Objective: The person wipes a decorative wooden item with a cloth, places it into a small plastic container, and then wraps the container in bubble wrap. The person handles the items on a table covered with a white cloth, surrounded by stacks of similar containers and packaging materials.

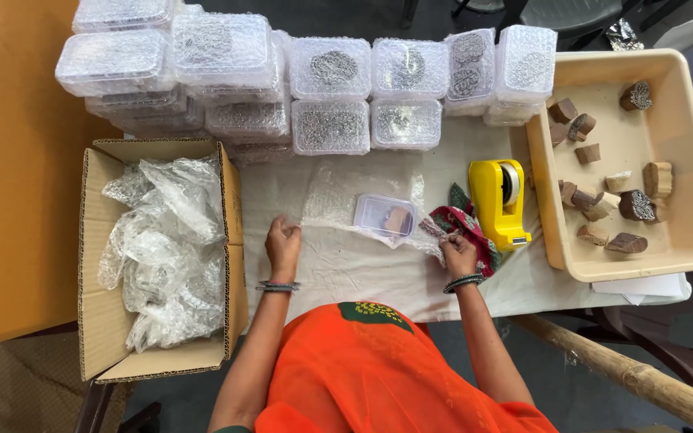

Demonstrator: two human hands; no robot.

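A sheet of clear bubble wrap [338,196] lies flat on the white table cloth. A small lidded clear plastic box [384,216] with a brown wooden piece inside rests on the sheet's right part. My left hand [283,243] pinches the sheet's near left corner. My right hand [459,250] grips the near right corner, next to a red and green patterned cloth [475,228].
A yellow tape dispenser [498,200] stands right of the cloth. A beige tray [683,172] of carved wooden blocks sits at far right. Bubble-wrapped boxes [330,96] are stacked along the back. A cardboard carton [98,265] of bubble wrap stands at left.
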